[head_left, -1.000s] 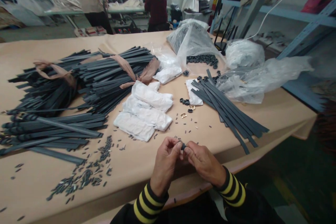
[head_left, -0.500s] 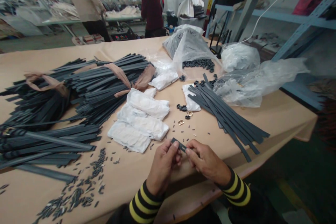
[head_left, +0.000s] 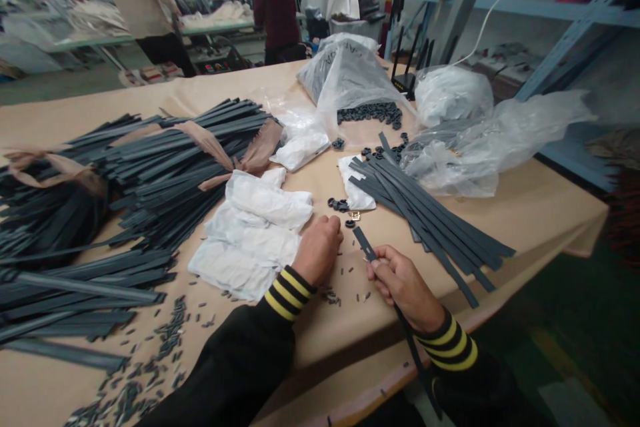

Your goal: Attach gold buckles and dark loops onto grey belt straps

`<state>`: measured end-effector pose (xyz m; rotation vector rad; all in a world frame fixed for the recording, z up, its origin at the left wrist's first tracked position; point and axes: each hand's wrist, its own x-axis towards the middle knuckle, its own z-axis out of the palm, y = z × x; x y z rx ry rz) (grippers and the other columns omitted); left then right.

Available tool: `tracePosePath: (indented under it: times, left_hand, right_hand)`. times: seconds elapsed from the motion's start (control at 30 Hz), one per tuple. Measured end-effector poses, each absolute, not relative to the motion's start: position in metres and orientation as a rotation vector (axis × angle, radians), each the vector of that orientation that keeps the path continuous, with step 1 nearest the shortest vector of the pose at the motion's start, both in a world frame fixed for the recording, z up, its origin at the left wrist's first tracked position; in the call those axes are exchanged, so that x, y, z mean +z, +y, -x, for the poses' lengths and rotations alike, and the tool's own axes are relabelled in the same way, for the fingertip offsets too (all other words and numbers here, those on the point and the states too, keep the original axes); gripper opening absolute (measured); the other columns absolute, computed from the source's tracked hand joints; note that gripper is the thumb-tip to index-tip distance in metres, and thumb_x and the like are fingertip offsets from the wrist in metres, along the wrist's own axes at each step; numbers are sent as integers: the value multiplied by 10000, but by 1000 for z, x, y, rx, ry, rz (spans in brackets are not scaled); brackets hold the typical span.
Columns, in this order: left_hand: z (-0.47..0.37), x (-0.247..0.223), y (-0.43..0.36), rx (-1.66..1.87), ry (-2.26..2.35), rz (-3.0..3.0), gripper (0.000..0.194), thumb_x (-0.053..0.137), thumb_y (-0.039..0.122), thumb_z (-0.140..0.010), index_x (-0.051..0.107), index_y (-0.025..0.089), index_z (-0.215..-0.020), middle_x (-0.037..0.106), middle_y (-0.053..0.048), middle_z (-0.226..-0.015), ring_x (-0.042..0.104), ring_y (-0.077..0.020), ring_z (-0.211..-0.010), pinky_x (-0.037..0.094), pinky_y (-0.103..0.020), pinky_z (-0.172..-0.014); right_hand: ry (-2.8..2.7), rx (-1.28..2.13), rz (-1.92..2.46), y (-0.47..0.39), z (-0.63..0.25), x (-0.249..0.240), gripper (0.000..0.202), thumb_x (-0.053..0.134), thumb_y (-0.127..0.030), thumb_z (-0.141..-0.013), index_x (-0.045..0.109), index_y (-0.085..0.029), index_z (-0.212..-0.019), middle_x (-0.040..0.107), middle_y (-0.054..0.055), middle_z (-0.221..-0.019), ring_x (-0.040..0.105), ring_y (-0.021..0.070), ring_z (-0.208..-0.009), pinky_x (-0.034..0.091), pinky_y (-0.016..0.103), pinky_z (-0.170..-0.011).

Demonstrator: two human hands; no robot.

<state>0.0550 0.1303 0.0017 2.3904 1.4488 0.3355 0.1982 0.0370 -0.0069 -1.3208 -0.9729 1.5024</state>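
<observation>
My right hand (head_left: 403,283) is closed on a dark grey strap (head_left: 365,241). Its short end, with a small slot in it, points up and away from me, while the long part hangs below the hand past the table edge. My left hand (head_left: 320,250) rests low over the table beside white paper packets (head_left: 270,203), fingers bent together and fingertips hidden. Just beyond it lie a gold buckle (head_left: 355,216), a black ring-like piece (head_left: 350,223) and a few more dark pieces (head_left: 338,204). Small dark slivers (head_left: 333,297) are scattered under and around the hands.
Bundles of dark straps (head_left: 200,147) fill the left side, with a heap of slivers (head_left: 130,400) in front. More loose straps (head_left: 430,213) lie at right. Behind are an open plastic bag (head_left: 350,77), black rings (head_left: 370,113) and a router (head_left: 404,83). Two people stand farther back.
My left hand has let go of the strap and moved forward onto the table, covering where a second gold buckle lay. My right hand keeps the strap, now pointing away. The view has shifted slightly.
</observation>
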Motion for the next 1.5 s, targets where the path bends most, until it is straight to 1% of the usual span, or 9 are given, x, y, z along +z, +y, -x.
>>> tracePosePath:
  times: [0.23,0.37,0.47,0.7,0.83,1.03,1.3,1.4,1.5]
  left_hand:
    - [-49,14,108,455,1235,-2110,108,423,209,-809,505,167,-751,518,-18,-684,501,-134,-618,385,-243,-580]
    - [-41,28,79,525,919,-1373,169,484,310,-801,494,144,-768,518,13,-603,489,-92,-507,398,-213,-506]
    - [-35,30,61,604,875,-1181,171,540,298,-778,504,131,-773,554,4,-643,509,-83,-547,413,-208,-541]
    - [-27,28,36,764,938,-1327,109,504,245,-804,525,140,-780,587,-11,-614,543,-115,-604,432,-244,-610]
    - [-21,28,27,821,952,-1472,58,543,190,-768,580,150,-784,590,-39,-796,553,-134,-762,433,-242,-698]
    - [-18,20,18,794,856,-906,202,547,283,-786,538,144,-930,581,-18,-760,553,-93,-642,468,-218,-603]
    - [-21,17,20,832,968,-879,199,644,270,-704,572,108,-793,605,-14,-674,555,-83,-570,466,-206,-579]
    - [-18,22,22,827,1083,-1070,188,619,281,-718,598,111,-796,596,-8,-647,545,-93,-549,464,-219,-561]
    - [-17,30,22,815,1152,-1255,185,587,285,-740,620,124,-826,592,-6,-628,544,-104,-546,456,-219,-545]
  right_hand:
    - [-996,1467,1334,36,-198,-7,222,510,-364,-789,498,-157,-869,350,-91,-498,276,28,-357,221,138,-310]
    - [-1019,1440,1307,30,-193,-4,274,532,-385,-774,535,-143,-904,488,-40,-573,298,25,-365,215,154,-317]
    - [-1038,1497,1230,24,-186,2,287,527,-395,-779,543,-137,-904,536,-21,-599,306,22,-358,217,157,-322]
    - [-993,1755,1095,12,-177,9,292,530,-401,-784,520,-115,-726,541,-4,-618,314,2,-343,152,143,-303]
    - [-869,1936,980,7,-178,8,262,582,-374,-752,479,-136,-723,478,-48,-580,248,-11,-334,120,134,-302]
    - [-1067,1662,1139,3,-175,4,251,546,-393,-772,475,-155,-745,493,-45,-571,307,15,-359,188,148,-331]
    - [-1466,1288,1354,3,-172,9,236,480,-364,-816,503,-157,-705,516,-20,-558,465,92,-503,370,216,-504]
    - [-1469,1294,1353,1,-175,9,230,457,-384,-831,481,-158,-866,573,6,-686,502,105,-569,400,230,-556]
    - [-1363,1334,1385,0,-180,5,231,328,-357,-888,382,-177,-1022,583,22,-826,447,72,-495,391,219,-508]
